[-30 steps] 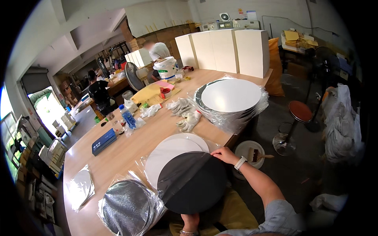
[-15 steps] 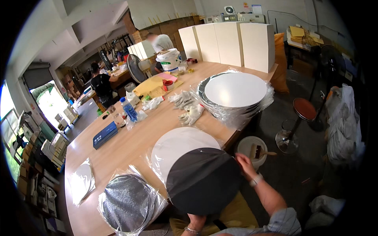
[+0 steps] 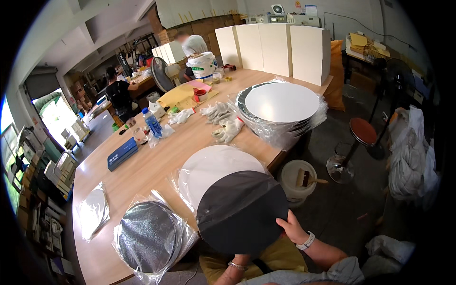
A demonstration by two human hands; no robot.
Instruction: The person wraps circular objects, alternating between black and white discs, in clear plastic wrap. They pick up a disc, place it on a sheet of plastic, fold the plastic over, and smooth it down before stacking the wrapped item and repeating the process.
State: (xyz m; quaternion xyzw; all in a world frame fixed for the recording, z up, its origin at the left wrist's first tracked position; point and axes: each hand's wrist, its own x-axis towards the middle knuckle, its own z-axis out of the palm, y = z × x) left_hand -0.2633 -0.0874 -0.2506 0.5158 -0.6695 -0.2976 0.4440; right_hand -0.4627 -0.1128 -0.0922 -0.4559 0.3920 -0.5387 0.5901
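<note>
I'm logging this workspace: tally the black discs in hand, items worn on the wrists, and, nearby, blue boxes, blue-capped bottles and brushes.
Black disc, in the right hand: 1
Wristwear, white watch and bracelet: 2
Blue box: 1
Blue-capped bottle: 1
Brush: 1
Total: 6

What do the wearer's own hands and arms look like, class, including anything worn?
The right hand is ungloved, with a white watch-like band at its wrist and a grey sleeve higher up. The left wrist wears a pale bracelet; that hand is mostly hidden.
</note>
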